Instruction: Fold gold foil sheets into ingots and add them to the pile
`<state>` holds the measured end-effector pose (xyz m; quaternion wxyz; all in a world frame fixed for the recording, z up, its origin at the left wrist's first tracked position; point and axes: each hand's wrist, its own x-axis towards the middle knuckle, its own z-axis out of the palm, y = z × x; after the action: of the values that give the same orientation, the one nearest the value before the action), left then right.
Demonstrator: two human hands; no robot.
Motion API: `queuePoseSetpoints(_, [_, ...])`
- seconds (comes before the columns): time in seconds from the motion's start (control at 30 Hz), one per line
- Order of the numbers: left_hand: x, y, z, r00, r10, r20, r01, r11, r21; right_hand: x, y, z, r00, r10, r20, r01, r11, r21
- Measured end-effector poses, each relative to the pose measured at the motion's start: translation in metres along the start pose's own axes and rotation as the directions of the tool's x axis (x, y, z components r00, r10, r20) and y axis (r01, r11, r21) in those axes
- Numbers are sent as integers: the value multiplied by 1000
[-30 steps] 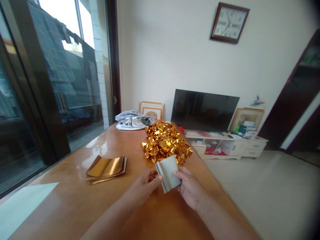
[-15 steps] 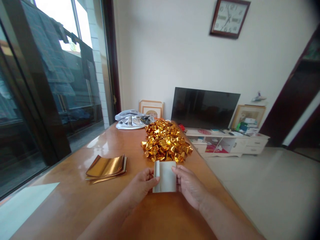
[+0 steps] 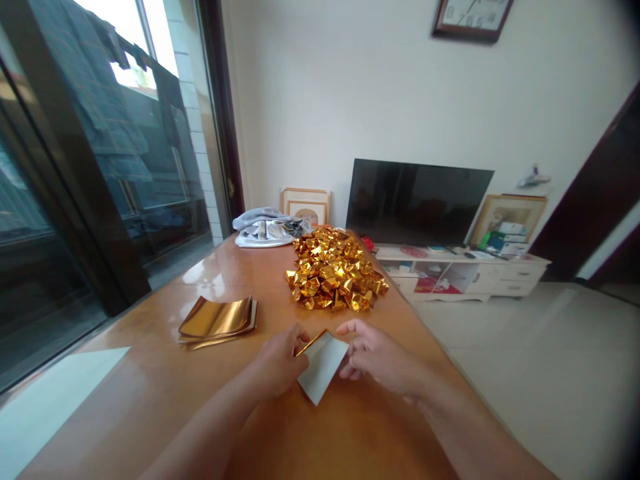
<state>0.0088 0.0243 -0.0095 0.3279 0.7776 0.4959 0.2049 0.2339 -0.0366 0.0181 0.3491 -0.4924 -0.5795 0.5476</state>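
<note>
Lying at the far left of the table (image 3: 150,400), a pale sheet (image 3: 45,407) is cut off by the picture's edge, so its full shape cannot be told. Right of it sits a stack of gold foil sheets (image 3: 219,320), slightly curled. Behind, at the table's far end, a grey cloth bundle (image 3: 265,230) partly hides a picture frame (image 3: 306,203) against the wall. A heap of folded gold foil pieces (image 3: 334,269) lies just beyond the hands.

Near the table's front edge, the left hand (image 3: 277,360) pinches the left edge of a small foil sheet (image 3: 321,367), its grip closed on it with thumb and fingers; the sheet shows its white back, with a thin gold edge turned up at the top. The right hand (image 3: 377,357) meets the sheet's upper right corner with curled fingertips; whether they pinch it or only touch cannot be told. The clock (image 3: 473,17) above is cropped by the top edge.
</note>
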Motion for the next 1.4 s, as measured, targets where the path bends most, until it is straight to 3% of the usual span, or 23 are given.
queuePoseSetpoints(0.1, [-2,4,-4,999,35,17,-37,989,142,-1,4,-4,991,-87,100,95,992,-79])
queuePoseSetpoints(0.2, [-2,10,-6,997,65,39,-71,979,190,0,11,-8,984,-151,90,170,953,-250])
queuePoseSetpoints(0.3, [-2,10,-6,995,80,56,-90,976,199,2,13,-11,987,-133,89,157,914,-374])
queuePoseSetpoints(0.4, [0,7,-3,993,107,51,-115,975,192,2,9,-13,986,-94,136,141,908,-394])
queuePoseSetpoints(0.57, [2,0,-1,991,130,-13,-125,973,192,4,2,-11,967,-132,220,218,875,-432])
queuePoseSetpoints(0.7, [2,-1,-4,989,121,-85,-95,961,260,7,8,-7,984,-81,161,151,858,-492])
queuePoseSetpoints(1.07, [-5,1,-8,997,58,-59,-35,945,326,20,36,1,993,-106,-58,44,760,-648])
queuePoseSetpoints(1.3, [-7,0,-13,994,104,-18,-93,945,315,16,30,7,982,-131,-134,3,723,-690])
queuePoseSetpoints(1.4, [-5,-2,-13,993,119,-4,-112,944,311,13,24,9,966,-199,-163,19,688,-725])
